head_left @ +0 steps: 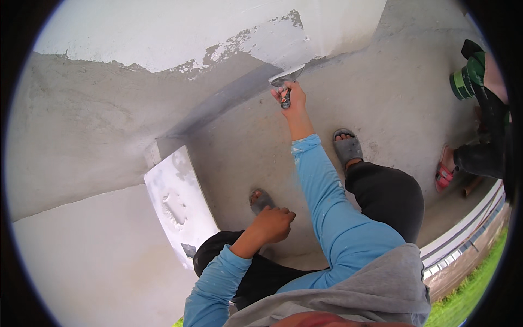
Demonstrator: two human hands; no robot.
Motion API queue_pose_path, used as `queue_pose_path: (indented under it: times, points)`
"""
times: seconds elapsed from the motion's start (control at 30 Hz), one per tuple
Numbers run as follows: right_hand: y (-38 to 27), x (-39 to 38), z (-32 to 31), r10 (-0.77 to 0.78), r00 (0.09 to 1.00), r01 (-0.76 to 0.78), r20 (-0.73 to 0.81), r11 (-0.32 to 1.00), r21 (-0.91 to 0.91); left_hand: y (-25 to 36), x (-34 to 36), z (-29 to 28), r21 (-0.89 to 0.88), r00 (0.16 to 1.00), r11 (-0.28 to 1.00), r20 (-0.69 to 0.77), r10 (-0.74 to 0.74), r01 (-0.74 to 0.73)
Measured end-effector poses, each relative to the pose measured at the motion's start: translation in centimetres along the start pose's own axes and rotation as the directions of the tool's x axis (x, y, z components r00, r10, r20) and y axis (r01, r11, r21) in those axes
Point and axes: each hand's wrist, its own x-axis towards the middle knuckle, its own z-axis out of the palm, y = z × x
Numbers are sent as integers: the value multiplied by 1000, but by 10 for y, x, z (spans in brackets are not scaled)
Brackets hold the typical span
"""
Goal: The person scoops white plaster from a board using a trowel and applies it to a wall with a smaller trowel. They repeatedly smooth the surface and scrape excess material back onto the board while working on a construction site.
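My right hand reaches forward, wrapped round the dark handle of a wide putty knife. White putty lies along the knife's blade, which is against the foot of the wall, just below a freshly coated white patch. The coat ends in a ragged edge, with bare grey plaster to its left. Above my left knee my left hand is closed in a loose fist, and nothing shows in it. Left of that hand, a white board carries a smear of white putty and a small dark metal blade.
At the far right another person's dark-trousered leg and red sandal show beside a green container. My sandalled feet stand on the concrete floor. A pale ledge with grass beyond curves along the lower right.
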Motion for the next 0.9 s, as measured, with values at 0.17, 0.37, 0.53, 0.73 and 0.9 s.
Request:
queue_pose_path:
  times: [0.17, 0.37, 0.53, 0.73, 0.9]
  points:
    - [-55, 93, -79, -10, 994, 4, -111, 998, -56, -1, 3, 1, -12, 1000, 1000, 1, 3, -3]
    - [-65, 131, -67, 35, 996, -29, -87, 997, 70, -5, 4, 5, -40, 994, 999, -105, 26, -30]
    - [-49, 110, -5, -130, 991, 131, -23, 987, 91, -5, 8, -2, -25, 998, 1000, -62, 6, -7]
    - [-34, 33, 101, -278, 957, 275, 79, 960, 40, -1, 4, 4, -72, 991, 997, -128, 23, -32]
    - [-1, -29, 197, -396, 918, 375, -31, 889, -263, -8, 1, 15, 14, 992, 999, -118, 35, -33]
